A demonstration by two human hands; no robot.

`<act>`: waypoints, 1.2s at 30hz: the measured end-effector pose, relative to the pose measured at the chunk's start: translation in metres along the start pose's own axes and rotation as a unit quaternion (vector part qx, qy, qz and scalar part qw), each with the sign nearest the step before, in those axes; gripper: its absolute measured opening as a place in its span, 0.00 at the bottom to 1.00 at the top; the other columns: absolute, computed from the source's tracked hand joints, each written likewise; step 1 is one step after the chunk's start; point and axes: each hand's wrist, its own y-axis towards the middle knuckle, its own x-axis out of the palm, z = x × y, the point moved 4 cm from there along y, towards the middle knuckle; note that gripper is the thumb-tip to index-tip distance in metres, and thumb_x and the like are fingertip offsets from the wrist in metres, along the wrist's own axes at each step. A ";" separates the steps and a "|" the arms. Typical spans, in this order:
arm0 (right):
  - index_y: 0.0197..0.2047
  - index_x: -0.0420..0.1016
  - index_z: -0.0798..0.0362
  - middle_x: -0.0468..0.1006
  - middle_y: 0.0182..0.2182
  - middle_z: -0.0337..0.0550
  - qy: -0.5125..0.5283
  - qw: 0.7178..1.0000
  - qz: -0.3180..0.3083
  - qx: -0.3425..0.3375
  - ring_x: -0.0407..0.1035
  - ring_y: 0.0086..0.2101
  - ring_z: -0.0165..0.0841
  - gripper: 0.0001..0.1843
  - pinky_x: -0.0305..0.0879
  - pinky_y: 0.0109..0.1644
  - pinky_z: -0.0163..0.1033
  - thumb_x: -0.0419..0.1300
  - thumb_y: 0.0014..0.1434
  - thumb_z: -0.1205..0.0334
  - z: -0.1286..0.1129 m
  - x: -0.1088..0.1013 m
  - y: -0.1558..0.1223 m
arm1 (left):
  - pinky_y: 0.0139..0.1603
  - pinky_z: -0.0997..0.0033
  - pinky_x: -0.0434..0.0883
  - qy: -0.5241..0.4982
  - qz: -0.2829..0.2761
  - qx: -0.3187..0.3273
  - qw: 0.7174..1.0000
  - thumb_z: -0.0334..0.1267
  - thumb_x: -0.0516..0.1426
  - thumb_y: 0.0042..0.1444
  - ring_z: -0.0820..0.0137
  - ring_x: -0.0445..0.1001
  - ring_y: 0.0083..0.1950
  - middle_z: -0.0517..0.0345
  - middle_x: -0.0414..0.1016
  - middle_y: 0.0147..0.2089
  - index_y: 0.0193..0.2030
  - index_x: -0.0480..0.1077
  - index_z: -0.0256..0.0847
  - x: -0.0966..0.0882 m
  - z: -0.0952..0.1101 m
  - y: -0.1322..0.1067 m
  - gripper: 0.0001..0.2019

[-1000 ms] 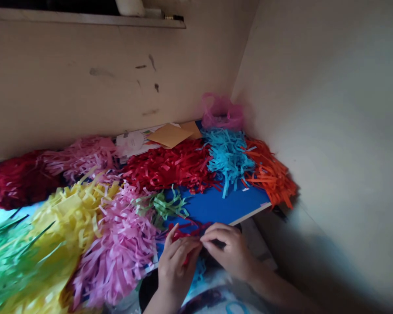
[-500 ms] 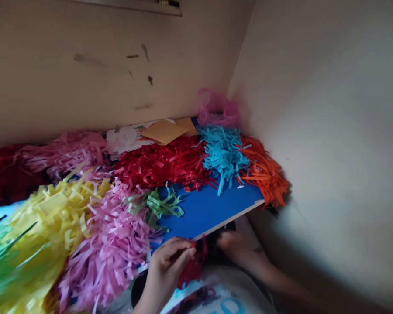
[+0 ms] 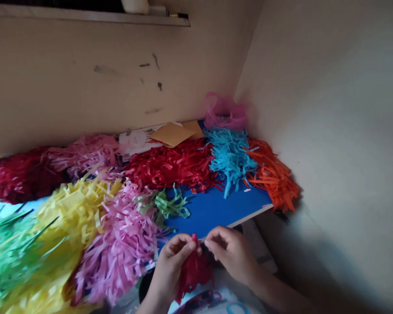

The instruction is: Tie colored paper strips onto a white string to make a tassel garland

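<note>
My left hand point(image 3: 170, 261) pinches the top of a bunch of dark red paper strips point(image 3: 194, 272), which hangs down below my fingers. My right hand point(image 3: 229, 253) comes in from the right, its fingertips just beside the bunch. I cannot tell whether they touch it. Both hands are close to the front edge of a blue board point(image 3: 212, 211). Next to the board, a pink fringed paper bundle point(image 3: 118, 248) lies just left of my left hand. A small green strip pile point(image 3: 165, 206) sits on the board above my hands.
Piles of shredded paper in red point(image 3: 170, 168), cyan point(image 3: 231, 157), orange point(image 3: 271, 179), yellow point(image 3: 75, 209) and green point(image 3: 9, 248) crowd the board and left side. Walls meet in a corner beyond, with a pink plastic bag point(image 3: 225, 112) and brown paper point(image 3: 172, 134) there.
My right hand has come back up beside the red bunch from below the board's edge. My left hand still holds the bunch, and the view has shifted slightly.
</note>
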 end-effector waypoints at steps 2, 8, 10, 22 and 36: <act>0.29 0.74 0.53 0.77 0.22 0.37 -0.021 1.000 0.004 -0.019 0.69 0.23 0.28 0.06 0.63 0.29 0.30 0.58 0.56 0.65 -0.005 0.004 0.007 | 0.29 0.78 0.69 0.005 0.018 0.009 1.000 0.41 0.71 0.41 0.73 0.75 0.27 0.57 0.79 0.26 0.30 0.73 0.38 -0.004 0.002 -0.002 0.15; 0.27 0.75 0.52 0.77 0.22 0.37 -0.039 0.999 -0.018 -0.033 0.70 0.24 0.29 0.07 0.64 0.29 0.30 0.58 0.56 0.66 -0.008 0.011 0.010 | 0.29 0.79 0.68 0.017 0.041 0.035 0.998 0.40 0.72 0.39 0.75 0.74 0.27 0.60 0.78 0.26 0.28 0.74 0.37 -0.012 0.002 -0.004 0.15; 0.28 0.75 0.52 0.77 0.23 0.37 -0.047 0.997 -0.023 -0.049 0.70 0.25 0.29 0.07 0.64 0.31 0.31 0.58 0.56 0.67 -0.011 0.012 0.009 | 0.26 0.80 0.66 0.026 0.050 0.032 0.998 0.41 0.72 0.38 0.77 0.72 0.25 0.62 0.77 0.25 0.29 0.74 0.37 -0.013 0.001 -0.003 0.15; 0.28 0.74 0.53 0.77 0.22 0.38 -0.031 0.999 -0.024 -0.024 0.69 0.24 0.29 0.06 0.63 0.29 0.31 0.58 0.55 0.66 -0.005 0.013 0.012 | 0.26 0.80 0.66 0.007 0.037 0.020 0.999 0.40 0.72 0.38 0.76 0.72 0.23 0.61 0.76 0.23 0.28 0.74 0.36 -0.010 0.001 -0.004 0.15; 0.47 0.68 0.52 0.75 0.30 0.35 0.134 0.983 -0.109 0.059 0.73 0.27 0.29 0.15 0.70 0.33 0.33 0.60 0.55 0.66 0.017 0.023 0.012 | 0.37 0.71 0.72 0.379 0.026 0.268 0.885 0.43 0.61 0.54 0.66 0.77 0.35 0.53 0.79 0.32 0.30 0.79 0.41 -0.007 0.024 -0.011 0.09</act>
